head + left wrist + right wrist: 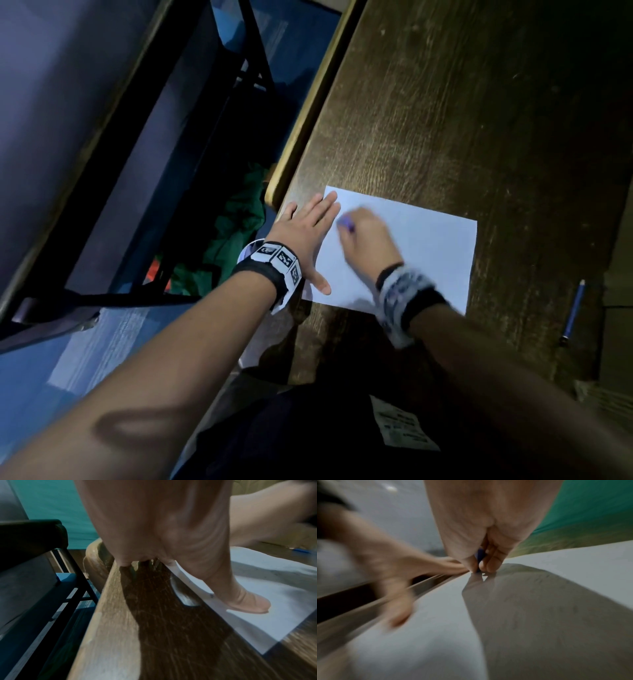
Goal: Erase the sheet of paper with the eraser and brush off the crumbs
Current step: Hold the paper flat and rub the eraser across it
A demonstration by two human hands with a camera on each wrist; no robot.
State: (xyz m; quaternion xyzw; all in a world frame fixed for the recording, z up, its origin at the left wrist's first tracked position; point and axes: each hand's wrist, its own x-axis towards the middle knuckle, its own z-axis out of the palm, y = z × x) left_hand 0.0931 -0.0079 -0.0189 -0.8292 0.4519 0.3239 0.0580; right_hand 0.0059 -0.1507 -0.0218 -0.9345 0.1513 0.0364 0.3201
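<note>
One sheet of paper point(421, 246) lies flat on the dark wooden surface point(462, 113), close to the surface's rounded left edge. In the head view its long axis runs from about 10 o'clock to 4 o'clock, with the far-left corner pointing to 11 o'clock.

The left hand point(305, 233) lies flat with fingers straight and together, pointing toward 1 o'clock. Its fingertips rest at the sheet's far-left corner and its thumb point(247, 601) presses on the paper near the left edge, while the palm side sits partly on bare wood. It holds nothing.

The right hand point(366, 236) is curled into a pinch over the sheet's far-left part, just beside the left hand's fingers. Between its thumb and fingers point(493, 562) sits one small blue-purple eraser point(346, 224), mostly hidden, with its lower tip touching the paper. Which way the eraser's long axis runs cannot be told beyond that it stands roughly upright in the grip. This hand is blurred in the head view.

One blue pencil point(573, 310) lies on the wood at 3 o'clock from the sheet, well apart from it, its long axis running from 12 to 6 o'clock.

Crumbs on the sheet cannot be counted; only faint specks show in the left wrist view.
</note>
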